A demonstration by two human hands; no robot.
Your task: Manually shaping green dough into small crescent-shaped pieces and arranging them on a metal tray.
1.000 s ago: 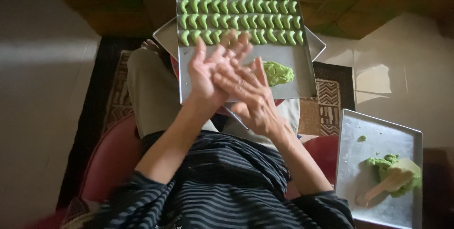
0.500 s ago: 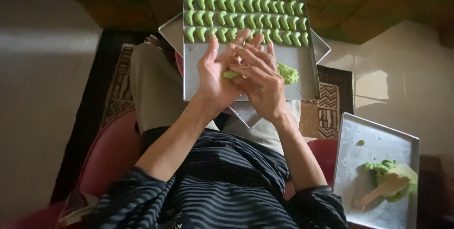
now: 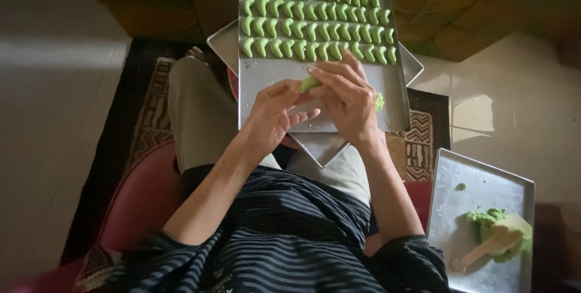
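Head view, looking down on a seated person in a dark striped top. At the centre of the frame, both hands meet over a metal baking tray [image 3: 266, 96] resting on the lap. The left hand [image 3: 275, 114] and right hand [image 3: 348, 99] together pinch a small piece of green dough [image 3: 310, 84], fingertips closed narrowly around it, just above the bare lower part of the tray.

Across the top of the frame, the tray's far half holds four neat rows of green crescent cookies [image 3: 315, 24]. A small lump of spare dough [image 3: 379, 100] peeks out beside the right hand.

At lower right, a second tray [image 3: 478, 178] lies well apart, holding more dough and a pale scraper [image 3: 493, 241].

The dough looks soft, light and easily dented; it likely wants a gentle fingertip hold at its ends.
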